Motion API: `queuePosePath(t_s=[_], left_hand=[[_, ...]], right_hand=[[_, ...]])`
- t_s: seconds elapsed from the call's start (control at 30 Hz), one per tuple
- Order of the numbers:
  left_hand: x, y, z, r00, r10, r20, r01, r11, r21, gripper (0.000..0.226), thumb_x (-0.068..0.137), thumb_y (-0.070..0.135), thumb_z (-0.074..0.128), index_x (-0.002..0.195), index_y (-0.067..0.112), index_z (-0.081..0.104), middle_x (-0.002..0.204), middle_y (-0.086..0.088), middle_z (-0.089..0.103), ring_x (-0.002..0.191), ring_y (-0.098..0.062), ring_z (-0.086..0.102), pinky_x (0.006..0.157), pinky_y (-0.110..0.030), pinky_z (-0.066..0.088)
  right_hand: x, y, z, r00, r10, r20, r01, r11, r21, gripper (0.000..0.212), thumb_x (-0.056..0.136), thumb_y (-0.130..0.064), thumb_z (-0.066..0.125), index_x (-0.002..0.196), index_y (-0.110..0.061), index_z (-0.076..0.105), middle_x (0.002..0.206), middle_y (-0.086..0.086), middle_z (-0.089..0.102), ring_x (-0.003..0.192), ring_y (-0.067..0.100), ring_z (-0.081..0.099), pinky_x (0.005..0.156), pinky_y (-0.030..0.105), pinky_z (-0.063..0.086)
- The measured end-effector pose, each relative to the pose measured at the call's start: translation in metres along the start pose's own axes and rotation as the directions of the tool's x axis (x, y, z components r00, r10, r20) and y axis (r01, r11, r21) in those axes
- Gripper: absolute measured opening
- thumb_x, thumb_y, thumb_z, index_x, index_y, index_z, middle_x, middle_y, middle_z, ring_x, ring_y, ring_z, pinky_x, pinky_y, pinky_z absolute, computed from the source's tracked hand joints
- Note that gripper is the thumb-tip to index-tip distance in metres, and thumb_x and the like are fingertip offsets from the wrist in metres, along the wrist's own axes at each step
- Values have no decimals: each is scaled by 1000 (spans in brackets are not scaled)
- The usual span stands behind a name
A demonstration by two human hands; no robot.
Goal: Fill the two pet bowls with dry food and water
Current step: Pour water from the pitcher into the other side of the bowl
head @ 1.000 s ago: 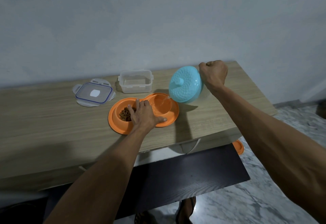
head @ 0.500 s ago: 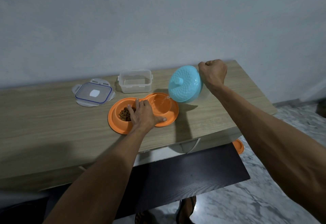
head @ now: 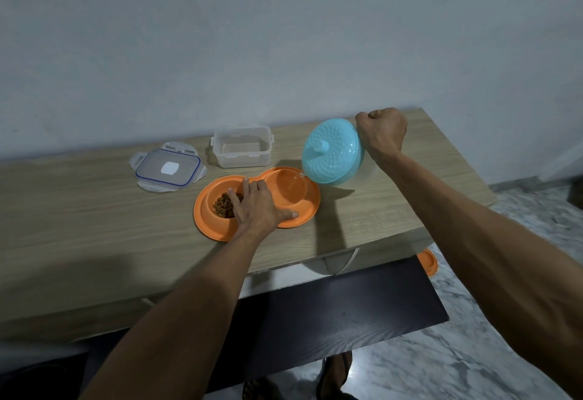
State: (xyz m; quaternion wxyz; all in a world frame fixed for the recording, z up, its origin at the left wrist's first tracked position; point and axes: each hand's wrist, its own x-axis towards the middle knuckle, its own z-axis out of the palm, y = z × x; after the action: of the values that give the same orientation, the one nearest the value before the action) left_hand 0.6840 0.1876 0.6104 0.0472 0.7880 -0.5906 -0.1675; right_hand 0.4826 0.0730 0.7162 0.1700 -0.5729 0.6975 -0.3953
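An orange double pet bowl (head: 206,223) lies on the wooden table. Brown dry food (head: 223,204) fills its left well. My left hand (head: 257,207) presses flat on the middle of the bowl, fingers straight, thumb on the front rim. My right hand (head: 383,131) grips the handle of a turquoise lidded jug (head: 331,152), tipped over on its side toward the right well (head: 285,188). A thin stream of water (head: 301,175) runs from the jug's spout into that well.
A clear plastic container (head: 241,150) stands open behind the bowl, its blue-rimmed lid (head: 168,168) lying to the left. The wooden table (head: 79,210) runs along a wall. A dark lower shelf (head: 331,311) sits below its front edge, with an orange object (head: 429,262) on the marble floor.
Almost nothing has moved. The jug stays tipped over the right well with water still running, and my left hand stays on the bowl.
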Motion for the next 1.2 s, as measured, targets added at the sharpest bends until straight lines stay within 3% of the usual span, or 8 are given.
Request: queuePosePath(t_s=[0.23, 0.53, 0.63, 0.77, 0.97, 1.2], left_hand=[[1, 0, 1, 1000, -9, -8, 9, 1000, -1, 114, 65, 73, 71, 148, 6, 29, 157, -12, 30, 151, -28, 9, 118, -60, 4], [2, 0, 2, 1000, -9, -3, 9, 1000, 19, 117, 64, 75, 70, 149, 7, 27, 158, -10, 28, 152, -27, 8, 119, -60, 4], [4, -1, 5, 1000, -14, -9, 14, 1000, 15, 120, 63, 76, 69, 151, 7, 25, 159, -9, 27, 152, -26, 7, 119, -59, 3], [4, -1, 6, 1000, -20, -19, 20, 1000, -13, 119, 61, 74, 71, 149, 7, 26, 158, -9, 28, 152, -25, 7, 119, -59, 4], [5, -2, 7, 1000, -13, -24, 13, 1000, -24, 118, 61, 75, 71, 149, 9, 27, 157, -6, 30, 152, -25, 7, 119, -59, 4], [4, -4, 8, 999, -4, -32, 3, 1000, -31, 116, 63, 74, 70, 148, 9, 28, 157, -6, 31, 152, -25, 7, 119, -59, 3]], right_hand=[[11, 14, 2, 990, 134, 35, -138, 976, 167, 38, 71, -15, 55, 40, -18, 32, 45, -2, 27, 47, 16, 26, 54, 30, 32], [39, 36, 21, 918, 375, 130, -393, 809, 438, 29, 62, -13, 64, 50, -18, 38, 55, -1, 35, 59, 18, 34, 53, 32, 30], [50, 41, 32, 898, 406, 170, -434, 750, 500, 26, 60, -10, 67, 54, -16, 43, 59, 1, 37, 57, 17, 33, 49, 30, 29], [61, 45, 43, 884, 404, 235, -467, 737, 489, 31, 72, -4, 65, 55, -17, 43, 53, -3, 38, 48, 17, 32, 41, 28, 29], [72, 50, 64, 872, 427, 239, -485, 691, 536, 38, 74, 2, 63, 50, -15, 39, 48, -5, 34, 52, 15, 26, 43, 26, 21], [69, 60, 72, 847, 467, 253, -519, 628, 580, 27, 69, -8, 65, 54, -16, 44, 59, 1, 40, 55, 16, 33, 42, 22, 24]])
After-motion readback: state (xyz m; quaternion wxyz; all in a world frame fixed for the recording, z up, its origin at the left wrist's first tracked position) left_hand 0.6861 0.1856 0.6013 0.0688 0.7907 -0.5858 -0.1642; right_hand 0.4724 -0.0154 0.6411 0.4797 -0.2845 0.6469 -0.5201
